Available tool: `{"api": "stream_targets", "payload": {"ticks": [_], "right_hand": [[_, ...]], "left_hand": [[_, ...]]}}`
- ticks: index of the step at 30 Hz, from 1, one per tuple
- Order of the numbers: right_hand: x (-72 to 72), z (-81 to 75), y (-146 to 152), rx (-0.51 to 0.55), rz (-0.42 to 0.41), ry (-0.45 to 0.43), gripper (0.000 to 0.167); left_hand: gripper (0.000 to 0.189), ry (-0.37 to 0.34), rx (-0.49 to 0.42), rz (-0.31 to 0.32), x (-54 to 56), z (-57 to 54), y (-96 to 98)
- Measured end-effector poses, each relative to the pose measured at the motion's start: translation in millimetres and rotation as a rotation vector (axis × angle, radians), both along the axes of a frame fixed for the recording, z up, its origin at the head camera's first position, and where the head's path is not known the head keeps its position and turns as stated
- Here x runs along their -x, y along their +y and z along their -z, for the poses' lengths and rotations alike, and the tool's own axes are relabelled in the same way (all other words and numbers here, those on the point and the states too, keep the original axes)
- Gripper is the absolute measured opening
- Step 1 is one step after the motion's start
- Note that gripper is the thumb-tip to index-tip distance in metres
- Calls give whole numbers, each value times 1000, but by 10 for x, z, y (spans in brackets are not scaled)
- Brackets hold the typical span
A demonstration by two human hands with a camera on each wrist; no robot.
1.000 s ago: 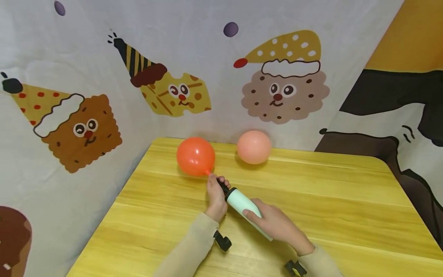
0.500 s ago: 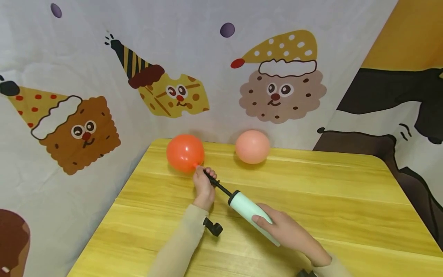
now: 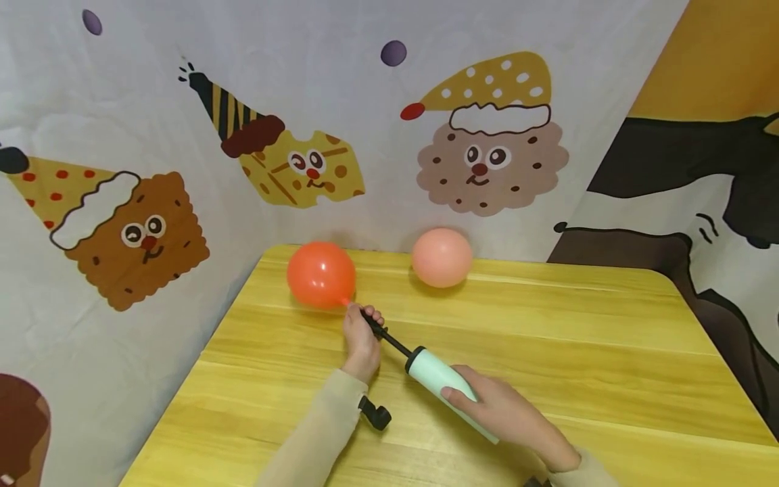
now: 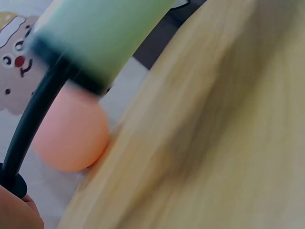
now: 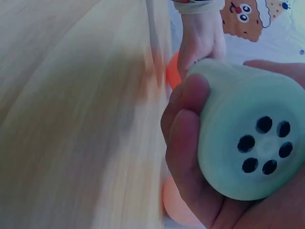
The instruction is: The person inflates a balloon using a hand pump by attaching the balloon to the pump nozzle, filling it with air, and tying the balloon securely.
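A hand-held balloon pump [image 3: 435,372] with a mint-green barrel slants above the table, its black rod drawn partly out. My right hand [image 3: 496,402] grips the barrel, fingers wrapped round it; in the right wrist view the barrel's end face [image 5: 267,143] shows several round holes. At the pump's black nozzle end, my left hand [image 3: 362,341] holds the nozzle together with the neck of an inflated red-orange balloon [image 3: 321,274]. The fingers partly hide where neck and nozzle meet. In the left wrist view the black rod [image 4: 35,114] runs to the blurred barrel.
A pink inflated balloon [image 3: 442,257] rests near the back edge of the yellow wood-grain table [image 3: 578,338]. Behind and to the left hangs a cloth backdrop [image 3: 377,210] printed with cartoon figures. A black wrist mount [image 3: 375,414] sits on my left sleeve.
The hands have moved apart: my left hand went left with the red-orange balloon, my right hand right and nearer. The pump's black rod, hidden in the barrel a second ago, now shows.
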State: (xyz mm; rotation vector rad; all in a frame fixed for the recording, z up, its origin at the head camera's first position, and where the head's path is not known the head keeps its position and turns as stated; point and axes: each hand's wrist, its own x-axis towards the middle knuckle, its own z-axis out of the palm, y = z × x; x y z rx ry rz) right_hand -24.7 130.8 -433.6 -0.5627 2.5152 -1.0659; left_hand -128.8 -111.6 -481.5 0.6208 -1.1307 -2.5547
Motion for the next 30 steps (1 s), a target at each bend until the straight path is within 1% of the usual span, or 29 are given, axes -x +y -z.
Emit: {"api": "stream_targets", "payload": {"ticks": [5, 9, 12, 15, 21, 26, 30], "right_hand": [[62, 45, -167, -18, 37, 35, 60], [130, 56, -265, -24, 41, 28, 62], [166, 58, -306, -19, 43, 18, 62], [182, 70, -319, -5, 45, 14, 61], [144, 118, -304, 0, 46, 25, 59], [96, 123, -283, -24, 74, 36, 58], [48, 61, -228, -58, 102, 49, 58]], "left_hand": [[31, -6, -4, 30, -55, 41, 143], [31, -18, 4, 47, -105, 53, 237], [31, -27, 15, 56, -126, 62, 270], [30, -22, 28, 62, -113, 61, 262], [30, -38, 0, 85, -86, 49, 191], [30, -49, -13, 60, -79, 71, 219], [31, -29, -18, 23, 7, 17, 171]]}}
